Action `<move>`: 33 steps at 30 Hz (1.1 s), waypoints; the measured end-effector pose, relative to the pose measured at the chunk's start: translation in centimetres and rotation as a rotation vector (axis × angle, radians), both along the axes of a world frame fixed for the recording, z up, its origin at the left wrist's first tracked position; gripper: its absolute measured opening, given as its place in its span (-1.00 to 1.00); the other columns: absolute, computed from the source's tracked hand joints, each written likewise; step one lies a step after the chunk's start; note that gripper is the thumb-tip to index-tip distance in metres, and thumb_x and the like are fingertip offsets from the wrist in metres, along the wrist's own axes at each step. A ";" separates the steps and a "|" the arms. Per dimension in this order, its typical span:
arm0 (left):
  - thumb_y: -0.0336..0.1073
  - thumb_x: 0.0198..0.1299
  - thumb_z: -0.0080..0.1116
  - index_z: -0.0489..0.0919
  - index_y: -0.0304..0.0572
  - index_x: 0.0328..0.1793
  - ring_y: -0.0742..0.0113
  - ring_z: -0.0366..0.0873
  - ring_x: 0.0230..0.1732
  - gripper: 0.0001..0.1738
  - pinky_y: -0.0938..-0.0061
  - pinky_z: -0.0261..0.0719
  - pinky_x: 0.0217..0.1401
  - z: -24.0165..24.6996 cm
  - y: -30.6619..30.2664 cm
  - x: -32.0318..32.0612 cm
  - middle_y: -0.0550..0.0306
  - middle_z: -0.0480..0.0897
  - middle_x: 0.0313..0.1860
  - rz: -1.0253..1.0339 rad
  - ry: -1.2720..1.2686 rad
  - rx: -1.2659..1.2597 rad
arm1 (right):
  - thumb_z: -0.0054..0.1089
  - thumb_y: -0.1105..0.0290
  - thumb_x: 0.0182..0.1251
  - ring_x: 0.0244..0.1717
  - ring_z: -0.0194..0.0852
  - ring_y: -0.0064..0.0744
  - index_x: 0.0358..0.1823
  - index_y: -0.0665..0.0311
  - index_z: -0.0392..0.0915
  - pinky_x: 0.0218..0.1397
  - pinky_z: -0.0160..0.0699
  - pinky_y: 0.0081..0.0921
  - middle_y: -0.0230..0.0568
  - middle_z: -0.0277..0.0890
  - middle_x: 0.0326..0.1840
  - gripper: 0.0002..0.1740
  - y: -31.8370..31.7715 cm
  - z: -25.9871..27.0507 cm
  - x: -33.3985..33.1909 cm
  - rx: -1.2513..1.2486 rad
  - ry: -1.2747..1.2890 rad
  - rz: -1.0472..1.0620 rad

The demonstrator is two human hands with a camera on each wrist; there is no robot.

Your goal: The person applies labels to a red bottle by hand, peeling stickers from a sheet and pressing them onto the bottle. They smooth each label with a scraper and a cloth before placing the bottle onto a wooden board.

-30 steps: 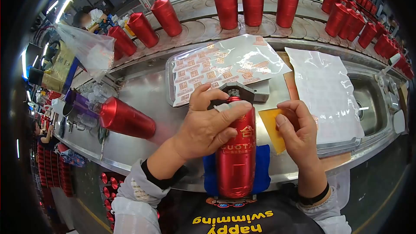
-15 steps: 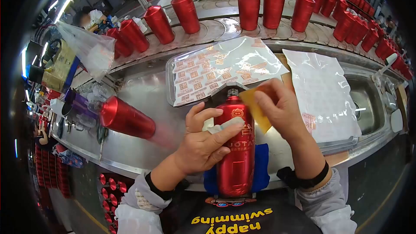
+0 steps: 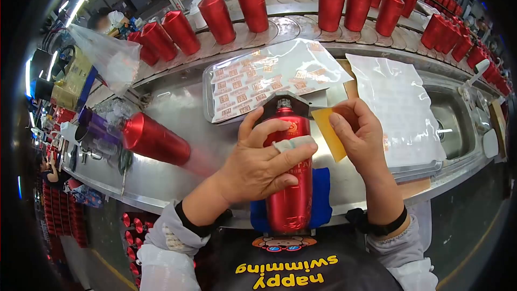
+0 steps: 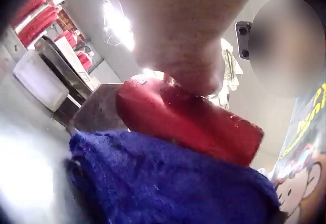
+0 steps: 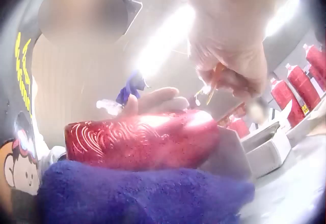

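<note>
A red metallic bottle (image 3: 293, 218) with gold markings lies on a blue cloth (image 3: 322, 191), its neck in a dark notched holder (image 3: 300, 105). My left hand (image 3: 258, 167) lies across the bottle from the left, fingers extended over its front, one wrapped in white material. Seen from the right wrist, the left fingers (image 5: 158, 99) reach just above the bottle's side. To the right of the bottle, my right hand (image 3: 362, 137) pinches a yellow sheet (image 3: 329, 134) between thumb and fingers, held apart from the bottle.
Another red bottle (image 3: 156, 139) lies tilted on the steel table at left. Behind the holder is a tray (image 3: 208, 102) with a printed label sheet (image 3: 237, 94). A white sheet (image 3: 396, 113) lies at right by a sink (image 3: 458, 124). Red bottles (image 3: 331, 5) line the conveyor behind.
My right hand took the yellow sheet left to the bottle's neck, then back right. The bottle has turned, its lettering now further right. My left hand spreads further over it. The conveyor bottles shifted right.
</note>
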State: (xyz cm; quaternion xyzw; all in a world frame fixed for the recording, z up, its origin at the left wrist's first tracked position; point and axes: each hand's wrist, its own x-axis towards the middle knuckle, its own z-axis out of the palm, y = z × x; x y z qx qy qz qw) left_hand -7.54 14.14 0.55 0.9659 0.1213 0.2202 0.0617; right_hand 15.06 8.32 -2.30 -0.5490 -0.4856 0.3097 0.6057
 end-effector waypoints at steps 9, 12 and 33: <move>0.17 0.41 -0.06 0.60 -0.08 0.29 -0.02 0.31 0.41 -0.41 -0.11 -0.12 0.57 -3.2 -6.2 -3.9 0.12 0.67 0.19 0.252 -0.285 -0.218 | 0.35 0.45 0.23 -0.28 0.54 -0.44 -0.12 0.28 0.57 -0.20 0.47 -0.46 -0.25 0.58 -0.31 -0.78 -3.1 2.8 -4.0 0.048 -0.122 0.267; 0.17 0.43 -0.09 0.50 -0.15 0.40 -0.12 0.25 0.46 -0.35 -0.09 -0.13 0.57 -3.5 -5.8 -2.9 -0.04 0.60 0.27 0.280 -0.315 -0.218 | 0.24 0.33 0.42 -0.26 0.50 -0.70 -0.10 0.35 0.53 -0.24 0.49 -0.67 -0.33 0.62 -0.25 -0.78 -2.1 -0.9 -3.9 -0.041 0.105 0.129; 0.11 0.01 0.43 -0.03 -0.32 0.64 -0.40 0.09 0.54 0.23 -0.30 -0.18 0.54 -6.4 -9.9 -3.9 -0.33 0.19 0.56 0.290 -0.289 -0.310 | 0.30 0.47 0.22 -0.39 0.48 -0.23 -0.24 0.29 0.60 -0.26 0.40 -0.31 -0.22 0.46 -0.43 -0.89 -4.2 5.2 -4.7 0.391 -0.762 0.478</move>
